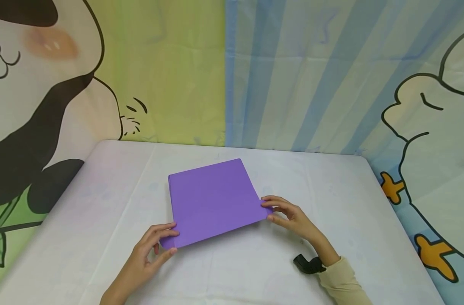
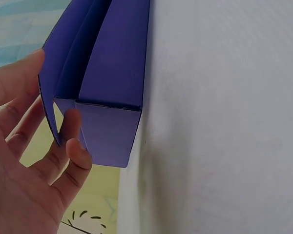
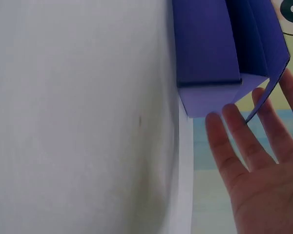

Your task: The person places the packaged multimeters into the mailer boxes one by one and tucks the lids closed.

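A purple cardboard box (image 1: pixel 212 199) lies on the white table, its wide lid facing up and turned slightly askew. In both wrist views the lid stands a little raised from the box's front wall (image 2: pixel 117 58), with a dark gap between. My left hand (image 1: pixel 144 250) grips the lid's near left corner, thumb at its edge and other fingers about the corner. At the near right corner is my right hand (image 1: pixel 293 216). Its fingers (image 3: pixel 241 136) look fairly straight and touch around the lid's side flap (image 3: pixel 276 58); the thumb is mostly cut off in the right wrist view.
The white-covered table (image 1: pixel 331 190) stretches around the box. Behind it hangs a printed cloth (image 1: pixel 178 76) with cartoon animals. A black strap-like piece (image 1: pixel 308 264) sits at the right wrist, by a beige sleeve (image 1: pixel 342 279).
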`<state>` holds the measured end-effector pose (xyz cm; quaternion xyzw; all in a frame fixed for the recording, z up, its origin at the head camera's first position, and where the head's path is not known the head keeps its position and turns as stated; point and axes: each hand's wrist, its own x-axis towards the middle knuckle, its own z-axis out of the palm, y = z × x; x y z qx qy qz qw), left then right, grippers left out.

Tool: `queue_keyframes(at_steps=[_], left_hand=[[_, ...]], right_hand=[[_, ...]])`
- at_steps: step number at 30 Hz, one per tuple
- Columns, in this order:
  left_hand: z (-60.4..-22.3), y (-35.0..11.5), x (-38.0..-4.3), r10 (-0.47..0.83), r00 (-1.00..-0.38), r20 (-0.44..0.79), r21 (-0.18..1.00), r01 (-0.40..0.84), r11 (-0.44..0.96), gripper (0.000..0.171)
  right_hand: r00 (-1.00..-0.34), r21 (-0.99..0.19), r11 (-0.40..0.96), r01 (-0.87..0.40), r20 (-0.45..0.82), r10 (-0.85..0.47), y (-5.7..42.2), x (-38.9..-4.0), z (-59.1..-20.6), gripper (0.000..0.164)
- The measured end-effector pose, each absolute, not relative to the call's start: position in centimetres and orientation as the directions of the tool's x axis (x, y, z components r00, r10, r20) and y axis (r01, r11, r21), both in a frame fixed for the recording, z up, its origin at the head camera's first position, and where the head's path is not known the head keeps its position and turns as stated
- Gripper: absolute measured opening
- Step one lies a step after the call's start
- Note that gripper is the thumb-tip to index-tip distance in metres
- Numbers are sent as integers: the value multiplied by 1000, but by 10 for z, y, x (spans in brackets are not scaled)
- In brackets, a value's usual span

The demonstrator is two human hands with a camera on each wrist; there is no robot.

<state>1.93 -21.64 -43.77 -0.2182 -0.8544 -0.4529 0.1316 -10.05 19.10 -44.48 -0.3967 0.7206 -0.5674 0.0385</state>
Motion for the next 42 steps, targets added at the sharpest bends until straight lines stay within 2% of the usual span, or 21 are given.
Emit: queue_keyframes(at_steps=[12,24,33,39,42], left_hand=[[-446,-218,18,256,-882,396,719,471,511,42],[-455,-219,16,280,-860,426,705,510,493,45],[-453,-215,17,279,-877,391,685,479,549,49],[-451,-212,20,261,-895,362,580,436,688,57],[-452,-211,19,257,-863,435,524,474,707,62]], right_hand=[[-706,-836,104,-539,382,-596,186,-100,-450,43],[-791,-905,83,-418,317,-524,180,-99,-452,33],[-769,-854,123,-506,381,-514,182,-99,-453,31],[-742,-782,201,-590,428,-516,181,-97,-451,34],[-725,-767,194,-611,445,-525,179,-98,-452,35]])
